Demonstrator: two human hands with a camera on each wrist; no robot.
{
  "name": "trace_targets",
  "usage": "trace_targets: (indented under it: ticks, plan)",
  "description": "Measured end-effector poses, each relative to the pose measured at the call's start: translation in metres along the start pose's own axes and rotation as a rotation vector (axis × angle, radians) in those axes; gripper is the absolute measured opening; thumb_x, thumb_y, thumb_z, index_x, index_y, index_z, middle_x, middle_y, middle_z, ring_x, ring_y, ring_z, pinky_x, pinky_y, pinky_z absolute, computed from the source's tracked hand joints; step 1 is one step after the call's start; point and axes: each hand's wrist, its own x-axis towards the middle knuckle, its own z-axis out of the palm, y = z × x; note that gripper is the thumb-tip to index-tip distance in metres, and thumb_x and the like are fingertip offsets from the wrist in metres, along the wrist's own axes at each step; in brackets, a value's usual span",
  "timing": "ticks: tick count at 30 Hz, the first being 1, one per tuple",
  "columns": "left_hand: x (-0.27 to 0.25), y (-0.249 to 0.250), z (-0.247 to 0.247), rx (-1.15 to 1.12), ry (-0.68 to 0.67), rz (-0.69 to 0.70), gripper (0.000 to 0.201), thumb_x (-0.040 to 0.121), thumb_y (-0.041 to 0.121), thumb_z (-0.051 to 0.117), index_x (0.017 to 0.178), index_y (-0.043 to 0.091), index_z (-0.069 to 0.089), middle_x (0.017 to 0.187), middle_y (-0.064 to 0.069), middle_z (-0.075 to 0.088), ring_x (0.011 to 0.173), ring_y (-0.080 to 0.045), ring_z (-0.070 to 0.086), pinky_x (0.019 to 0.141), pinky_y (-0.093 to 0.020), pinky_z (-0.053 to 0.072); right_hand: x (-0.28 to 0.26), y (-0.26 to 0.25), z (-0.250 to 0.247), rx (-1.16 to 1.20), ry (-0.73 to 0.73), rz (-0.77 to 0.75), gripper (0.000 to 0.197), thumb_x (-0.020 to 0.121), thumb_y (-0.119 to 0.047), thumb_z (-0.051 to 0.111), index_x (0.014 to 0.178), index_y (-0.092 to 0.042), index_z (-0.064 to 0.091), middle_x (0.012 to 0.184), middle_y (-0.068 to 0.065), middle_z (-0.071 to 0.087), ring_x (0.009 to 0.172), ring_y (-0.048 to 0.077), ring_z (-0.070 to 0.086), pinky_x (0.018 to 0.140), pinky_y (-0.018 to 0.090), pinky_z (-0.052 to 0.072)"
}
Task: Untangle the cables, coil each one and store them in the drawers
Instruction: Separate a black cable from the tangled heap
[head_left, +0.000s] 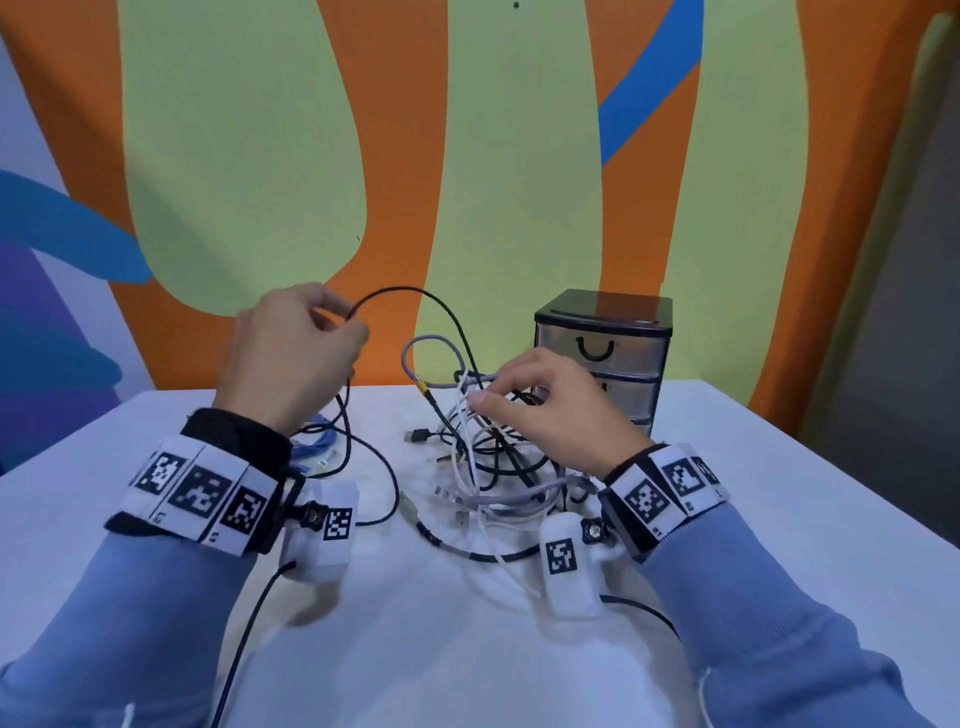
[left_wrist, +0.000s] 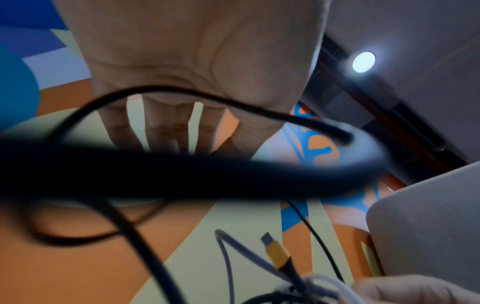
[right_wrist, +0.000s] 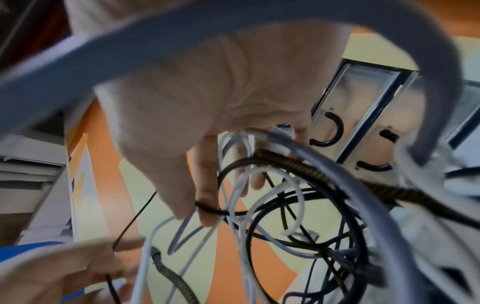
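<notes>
Your left hand (head_left: 291, 353) pinches a thin black cable (head_left: 415, 296) raised above the table (head_left: 779, 493), your right hand (head_left: 545, 410) pinches strands atop the tangle (head_left: 488, 467) mid-table, hiding the drawer unit's (head_left: 602, 343) lower fronts, contents indiscernible.

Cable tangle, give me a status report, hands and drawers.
Left hand pinches black cable, lifted. Right hand grips white cable in the tangle. Drawers shut, nothing stored.

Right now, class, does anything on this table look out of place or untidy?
Yes: the cables lie knotted in one heap beside the closed drawer unit. The left hand lifts a black cable clear; the right hand pinches white strands.
</notes>
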Motion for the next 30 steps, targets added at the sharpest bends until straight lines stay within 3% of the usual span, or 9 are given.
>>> trace_targets:
  ticks: [3,7,10,13,15,19,24,27,30]
  plan:
    - [-0.002,0.003,0.003,0.108,-0.139,0.176,0.069,0.086,0.009,0.069,0.146,0.039,0.054,0.126,0.000,0.056,0.117,-0.020,0.060,0.095,-0.033,0.043,0.001,-0.002,0.003,0.040,0.054,-0.054,0.026,0.098,-0.045,0.069,0.085,-0.024,0.076,0.089,0.001,0.074,0.089,0.022,0.068,0.086,0.047,0.056]
    - [-0.013,0.019,0.012,-0.014,-0.239,0.524,0.073,0.085,0.018,0.059,0.152,0.047,0.050,0.149,0.004,0.045,0.144,-0.012,0.041,0.118,-0.031,0.031,0.001,-0.005,0.004,0.119,0.006,-0.083,0.021,0.104,-0.041,0.063,0.093,-0.024,0.072,0.084,0.009,0.073,0.084,0.033,0.069,0.085,0.058,0.056]
    - [-0.018,0.022,0.025,0.027,-0.371,0.564,0.044,0.103,0.036,0.058,0.146,0.045,0.059,0.146,0.013,0.057,0.137,-0.006,0.050,0.113,-0.034,0.042,-0.001,-0.008,0.002,0.148,-0.047,-0.119,0.018,0.104,-0.035,0.064,0.103,-0.021,0.076,0.093,0.005,0.075,0.090,0.023,0.071,0.091,0.054,0.056]
    - [-0.020,0.015,0.032,0.128,-0.374,0.595,0.027,0.104,0.038,0.063,0.129,0.039,0.074,0.111,0.015,0.070,0.107,-0.007,0.063,0.087,-0.037,0.052,-0.002,-0.008,0.003,0.173,-0.017,-0.137,0.019,0.100,-0.037,0.069,0.105,-0.022,0.080,0.098,-0.008,0.078,0.097,0.011,0.071,0.093,0.044,0.056]
    - [-0.019,0.014,0.032,0.152,-0.310,0.609,0.017,0.100,0.037,0.069,0.112,0.036,0.080,0.093,0.014,0.066,0.091,-0.010,0.061,0.078,-0.037,0.047,-0.002,-0.008,0.004,0.167,0.015,-0.123,0.018,0.096,-0.040,0.074,0.102,-0.025,0.081,0.097,-0.007,0.076,0.096,0.013,0.069,0.089,0.041,0.055]
    - [-0.023,0.017,0.031,0.320,-0.123,0.660,0.011,0.102,0.040,0.067,0.094,0.040,0.075,0.087,0.015,0.059,0.087,-0.009,0.053,0.085,-0.042,0.025,-0.001,-0.006,0.008,0.047,0.022,-0.030,0.010,0.092,-0.036,0.077,0.089,-0.027,0.081,0.095,-0.006,0.063,0.092,0.013,0.059,0.079,0.032,0.045]
    - [-0.015,0.024,0.017,0.103,0.321,0.589,0.017,0.109,0.028,0.054,0.105,0.016,0.067,0.099,0.001,0.063,0.084,-0.023,0.054,0.083,-0.041,0.038,0.000,-0.002,0.005,-0.029,0.054,0.093,0.008,0.086,-0.024,0.076,0.092,-0.027,0.081,0.103,-0.006,0.063,0.097,0.025,0.066,0.087,0.041,0.055]
    - [-0.007,0.021,0.001,-0.129,0.554,0.412,0.025,0.112,0.029,0.048,0.109,0.009,0.064,0.094,0.002,0.060,0.082,-0.012,0.051,0.074,-0.029,0.037,0.003,0.006,0.002,-0.104,0.028,0.126,0.042,0.085,-0.015,0.073,0.123,-0.034,0.074,0.111,-0.007,0.063,0.105,0.019,0.063,0.090,0.037,0.053]
    - [-0.002,0.020,-0.010,-0.270,0.731,0.322,0.012,0.111,0.029,0.045,0.101,0.030,0.051,0.086,0.019,0.051,0.074,0.009,0.050,0.071,-0.012,0.035,0.005,0.012,-0.001,-0.096,0.097,0.143,0.026,0.086,-0.026,0.080,0.112,-0.031,0.080,0.095,-0.020,0.060,0.093,0.007,0.061,0.085,0.035,0.052]
